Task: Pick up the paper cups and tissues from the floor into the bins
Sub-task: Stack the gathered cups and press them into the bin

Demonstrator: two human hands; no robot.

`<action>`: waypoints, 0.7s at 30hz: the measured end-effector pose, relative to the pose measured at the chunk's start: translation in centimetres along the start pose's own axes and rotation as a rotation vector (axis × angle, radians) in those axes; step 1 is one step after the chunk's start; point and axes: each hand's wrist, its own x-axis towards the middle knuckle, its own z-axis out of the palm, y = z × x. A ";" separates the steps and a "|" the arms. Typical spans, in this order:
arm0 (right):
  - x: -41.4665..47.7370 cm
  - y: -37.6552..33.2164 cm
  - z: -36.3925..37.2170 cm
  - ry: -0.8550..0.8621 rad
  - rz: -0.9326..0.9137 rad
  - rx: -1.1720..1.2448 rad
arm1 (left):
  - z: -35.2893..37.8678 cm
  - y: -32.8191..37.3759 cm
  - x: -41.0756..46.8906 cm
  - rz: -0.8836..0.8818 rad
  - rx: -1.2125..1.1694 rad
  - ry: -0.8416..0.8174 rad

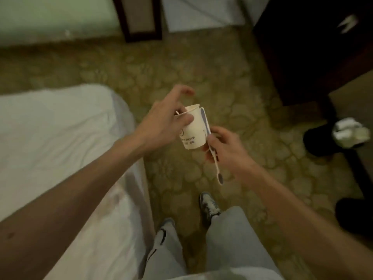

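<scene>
A white paper cup [192,128] with dark print and a folded paper handle is held above the carpet in the middle of the view. My left hand [163,116] grips it at the rim, thumb on the outer wall and fingers over the mouth. My right hand [226,146] holds the cup's handle side and pinches a thin pale stirrer [217,168] that hangs down from it. At the right, a black bin [314,142] has crumpled white tissues [351,132] in it.
A bed with a white sheet [60,148] fills the left. Dark wooden furniture [312,47] stands at the upper right, and a dark frame [141,19] leans at the top. A second dark object [353,217] sits at the right edge. My legs and shoes [210,205] stand on the patterned carpet [181,73].
</scene>
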 end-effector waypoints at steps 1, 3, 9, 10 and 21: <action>-2.3 -1.8 -0.8 0.050 -0.047 0.036 | -1.1 2.6 -0.2 0.072 -0.020 0.011; -7.0 -4.8 -2.7 0.125 -0.134 0.100 | -2.8 7.8 -1.2 0.205 -0.049 -0.003; -20.7 -9.6 -7.9 0.260 -0.387 0.132 | -3.1 21.6 -5.4 0.514 0.074 -0.108; -22.6 -9.8 -9.0 0.288 -0.413 0.139 | -2.6 23.8 -6.0 0.569 0.111 -0.135; -37.9 -2.9 -21.7 0.597 -0.508 0.211 | 11.0 41.2 -9.2 0.965 0.376 -0.477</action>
